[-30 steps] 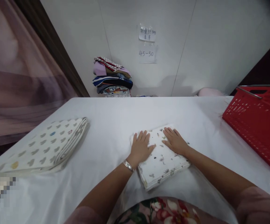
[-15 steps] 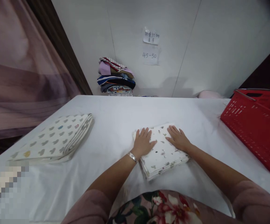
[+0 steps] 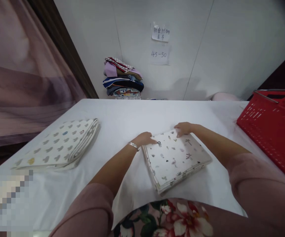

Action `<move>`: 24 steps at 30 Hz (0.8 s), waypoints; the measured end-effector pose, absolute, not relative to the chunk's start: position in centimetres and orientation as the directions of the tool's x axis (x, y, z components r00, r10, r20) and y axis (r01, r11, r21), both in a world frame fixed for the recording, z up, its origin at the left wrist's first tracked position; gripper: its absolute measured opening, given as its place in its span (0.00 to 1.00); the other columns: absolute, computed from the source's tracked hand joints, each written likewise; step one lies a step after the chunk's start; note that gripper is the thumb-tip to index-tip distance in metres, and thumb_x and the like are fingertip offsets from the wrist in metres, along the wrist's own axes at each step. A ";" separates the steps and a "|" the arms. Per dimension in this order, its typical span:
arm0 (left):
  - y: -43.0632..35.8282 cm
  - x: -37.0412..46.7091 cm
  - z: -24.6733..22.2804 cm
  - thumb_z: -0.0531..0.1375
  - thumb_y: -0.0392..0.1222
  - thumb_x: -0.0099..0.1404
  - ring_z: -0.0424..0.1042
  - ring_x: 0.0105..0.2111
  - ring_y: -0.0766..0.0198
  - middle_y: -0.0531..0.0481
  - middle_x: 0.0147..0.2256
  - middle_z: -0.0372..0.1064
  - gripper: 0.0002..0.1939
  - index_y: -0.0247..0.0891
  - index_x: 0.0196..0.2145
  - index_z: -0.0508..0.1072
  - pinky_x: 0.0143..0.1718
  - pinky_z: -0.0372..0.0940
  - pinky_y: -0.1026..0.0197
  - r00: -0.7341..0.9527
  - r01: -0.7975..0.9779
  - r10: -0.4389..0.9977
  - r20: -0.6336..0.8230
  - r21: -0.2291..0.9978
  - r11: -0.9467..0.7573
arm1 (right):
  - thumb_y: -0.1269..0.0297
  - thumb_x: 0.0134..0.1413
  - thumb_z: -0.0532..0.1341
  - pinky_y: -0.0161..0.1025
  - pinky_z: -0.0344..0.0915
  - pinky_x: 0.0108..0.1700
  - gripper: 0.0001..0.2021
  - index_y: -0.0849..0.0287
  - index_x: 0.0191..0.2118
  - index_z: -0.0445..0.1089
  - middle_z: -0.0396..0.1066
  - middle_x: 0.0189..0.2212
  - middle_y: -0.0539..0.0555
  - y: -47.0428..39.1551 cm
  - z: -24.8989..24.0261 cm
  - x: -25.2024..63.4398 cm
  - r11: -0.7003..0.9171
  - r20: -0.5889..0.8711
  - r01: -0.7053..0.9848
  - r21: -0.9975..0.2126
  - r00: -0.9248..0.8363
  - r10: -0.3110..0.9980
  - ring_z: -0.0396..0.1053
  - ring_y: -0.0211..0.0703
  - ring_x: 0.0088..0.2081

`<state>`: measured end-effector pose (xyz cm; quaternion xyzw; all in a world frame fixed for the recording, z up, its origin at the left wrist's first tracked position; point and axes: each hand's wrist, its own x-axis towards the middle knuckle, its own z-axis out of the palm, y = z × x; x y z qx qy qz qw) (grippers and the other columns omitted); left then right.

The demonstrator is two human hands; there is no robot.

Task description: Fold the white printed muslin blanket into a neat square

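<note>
A folded white cloth with small plant prints lies in front of me, in several layers. At its far left corner, my left hand grips the edge, thumb on top and the other fingers partly hidden beyond it. My right hand pinches the far edge, its thumb also on the upper face and its fingers behind. The cloth's near edge shows its stacked layers. Off to the left is another folded cloth, white with grey mouse-head-like shapes and a few coloured ones; neither hand touches it.
The table has a white cover. A red plastic basket with a metal handle stands at its right edge. Beyond the far edge, a pile of folded fabrics rests against the wall. A pink curtain hangs at left.
Both hands have gone from lying flat on the printed cloth to gripping its far edge and corner. The cloth's right part shows more now.
</note>
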<state>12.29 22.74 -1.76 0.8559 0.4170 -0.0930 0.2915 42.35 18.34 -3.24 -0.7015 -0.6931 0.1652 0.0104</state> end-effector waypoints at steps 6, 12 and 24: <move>24.9 9.5 -1.4 0.58 0.61 0.53 0.69 0.41 0.52 0.42 0.43 0.71 0.26 0.36 0.38 0.73 0.39 0.61 0.58 0.632 0.753 0.729 -0.263 0.431 -0.497 | 0.53 0.25 0.72 0.49 0.60 0.50 0.32 0.57 0.45 0.73 0.71 0.46 0.59 23.6 -1.3 40.1 0.045 -0.258 0.979 -0.200 -0.096 0.961 0.66 0.60 0.48; 27.3 4.9 -2.8 0.58 0.60 0.53 0.70 0.39 0.55 0.42 0.41 0.72 0.25 0.34 0.38 0.72 0.35 0.60 0.61 0.311 0.901 0.912 -0.269 0.390 -0.192 | 0.57 0.50 0.62 0.53 0.51 0.58 0.34 0.56 0.62 0.53 0.49 0.63 0.58 25.8 -1.0 35.0 0.148 0.023 0.976 -0.158 -0.146 0.989 0.49 0.60 0.61; 25.9 4.2 -3.5 0.56 0.62 0.56 0.68 0.43 0.53 0.40 0.46 0.69 0.30 0.34 0.45 0.70 0.38 0.59 0.61 0.317 0.888 0.923 -0.217 0.411 -0.209 | 0.55 0.54 0.57 0.41 0.67 0.46 0.22 0.61 0.51 0.68 0.69 0.49 0.59 12.9 -5.3 39.5 -0.354 -0.118 0.497 -0.792 0.445 0.888 0.68 0.47 0.47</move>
